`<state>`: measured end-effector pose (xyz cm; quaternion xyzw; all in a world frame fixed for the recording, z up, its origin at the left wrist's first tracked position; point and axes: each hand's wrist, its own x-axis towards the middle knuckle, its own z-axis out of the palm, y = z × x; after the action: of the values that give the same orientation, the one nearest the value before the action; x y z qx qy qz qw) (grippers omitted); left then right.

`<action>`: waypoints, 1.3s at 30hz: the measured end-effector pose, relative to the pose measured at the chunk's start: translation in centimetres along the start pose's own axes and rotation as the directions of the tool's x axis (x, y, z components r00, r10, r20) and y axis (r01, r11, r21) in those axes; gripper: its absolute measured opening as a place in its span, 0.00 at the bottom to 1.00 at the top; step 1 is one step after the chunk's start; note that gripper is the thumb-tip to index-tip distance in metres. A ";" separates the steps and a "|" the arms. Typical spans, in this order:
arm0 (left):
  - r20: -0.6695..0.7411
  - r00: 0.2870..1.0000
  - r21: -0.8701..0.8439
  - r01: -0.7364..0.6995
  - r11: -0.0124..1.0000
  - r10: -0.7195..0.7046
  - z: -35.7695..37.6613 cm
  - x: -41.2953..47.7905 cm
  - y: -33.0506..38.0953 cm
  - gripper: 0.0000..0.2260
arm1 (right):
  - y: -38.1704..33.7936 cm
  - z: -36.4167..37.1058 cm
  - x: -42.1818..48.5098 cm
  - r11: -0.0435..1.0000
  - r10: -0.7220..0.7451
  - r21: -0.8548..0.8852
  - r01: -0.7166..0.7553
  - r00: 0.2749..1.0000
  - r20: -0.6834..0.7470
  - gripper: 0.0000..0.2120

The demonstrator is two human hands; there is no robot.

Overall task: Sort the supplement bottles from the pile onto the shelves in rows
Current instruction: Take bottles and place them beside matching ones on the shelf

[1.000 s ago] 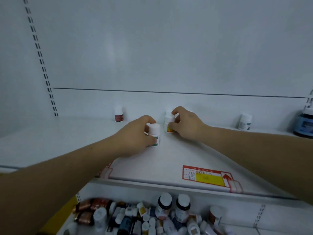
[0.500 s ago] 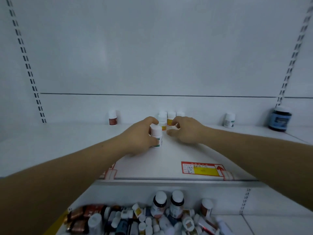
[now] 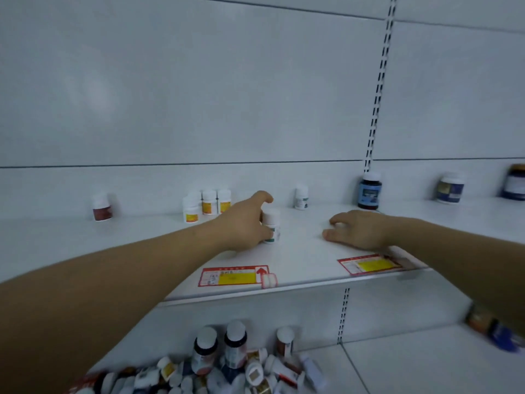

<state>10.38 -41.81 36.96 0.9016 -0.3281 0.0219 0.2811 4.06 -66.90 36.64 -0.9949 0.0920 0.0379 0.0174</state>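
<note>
gripping an upright white bottle with left hand, cap up, right hand relaxed, empty

We are gripping a small white bottle with our left hand; it is standing upright on the white shelf. Behind the grip to the left, a cluster of yellow-labelled bottles is standing, and further left a red-labelled bottle. Behind it to the right, a green-labelled bottle and a blue-labelled jar are standing. In front of the grip, two price labels are lying.
</note>
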 end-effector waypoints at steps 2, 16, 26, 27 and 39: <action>-0.011 1.000 0.007 -0.005 1.000 0.005 1.5 1.9 1.7 0.21 | 2.3 -0.4 0.4 1.000 0.006 -0.008 -0.006 1.000 0.028 0.44; -0.223 0.972 0.312 -0.002 0.950 0.075 7.3 10.8 4.9 0.22 | 6.4 1.0 4.9 0.980 -0.189 -0.041 0.194 0.977 0.097 0.47; -0.281 0.960 0.258 0.065 0.964 0.010 8.1 14.5 4.1 0.22 | 6.7 1.5 5.1 0.974 -0.224 -0.018 0.226 0.973 0.055 0.47; -0.283 0.959 0.251 0.062 0.966 0.012 8.2 14.7 4.1 0.23 | 6.7 1.5 5.1 0.974 -0.225 -0.018 0.226 0.973 0.055 0.47; -0.354 0.934 0.242 0.048 0.969 0.042 9.1 16.7 3.8 0.20 | 6.8 1.6 5.1 0.973 -0.232 -0.003 0.232 0.971 0.064 0.46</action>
<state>19.86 -58.62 34.90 0.9110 -0.2651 0.2252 0.2217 7.66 -74.41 34.44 -0.9972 -0.0256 0.0674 0.0196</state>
